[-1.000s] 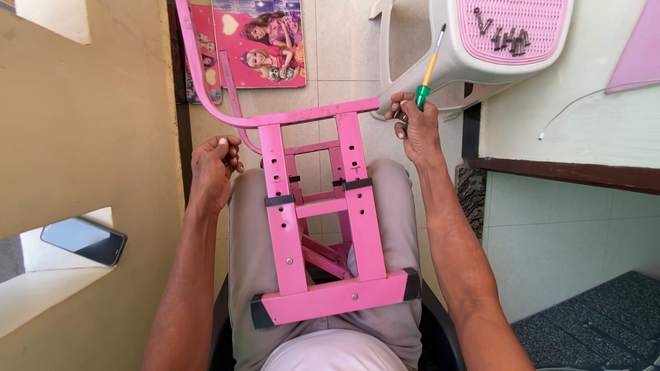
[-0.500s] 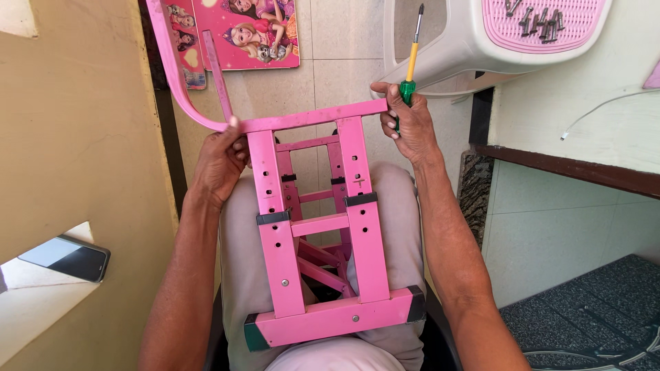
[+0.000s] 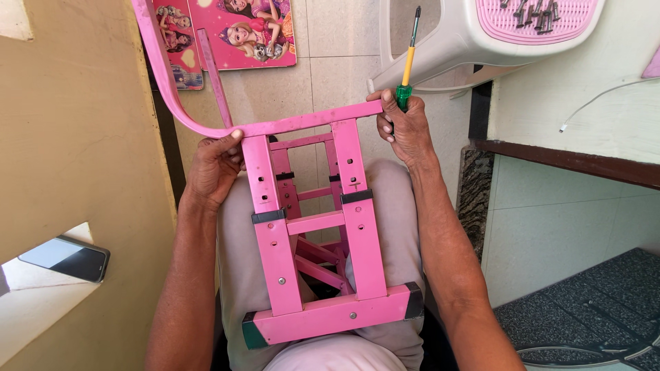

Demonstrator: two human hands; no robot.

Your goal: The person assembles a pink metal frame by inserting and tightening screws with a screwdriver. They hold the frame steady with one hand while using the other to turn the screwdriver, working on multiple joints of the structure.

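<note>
- A pink metal frame [image 3: 313, 227] lies on the person's lap. Its wide foot bar with dark end caps is nearest the body, and its two long legs point away.
- The frame covers most of the lap, so only the light trousers [image 3: 395, 227] at its sides show.
- A phone [image 3: 65, 259] lies flat on a pale ledge at the left, well apart from the frame.
- The left hand [image 3: 213, 168] is closed on the far cross bar of the frame, right where a long curved pink bar [image 3: 161, 75] joins it.
- The right hand [image 3: 405, 130] grips the other end of that cross bar. The same hand also holds a screwdriver [image 3: 408, 62] with a green and yellow handle. The screwdriver stands up with its tip pointing away from the body.
- Behind the screwdriver stands a white plastic stool [image 3: 440, 48] with a pink seat. It blocks part of the tiled floor [image 3: 337, 41].
- A heap of dark screws [image 3: 533, 14] sits on the pink seat.
- Two pink picture boards [image 3: 234, 31] with cartoon girls lie on the floor at the far left, partly hidden by the curved bar.
- A white cable [image 3: 605, 99] lies on the pale tabletop at the right.
</note>
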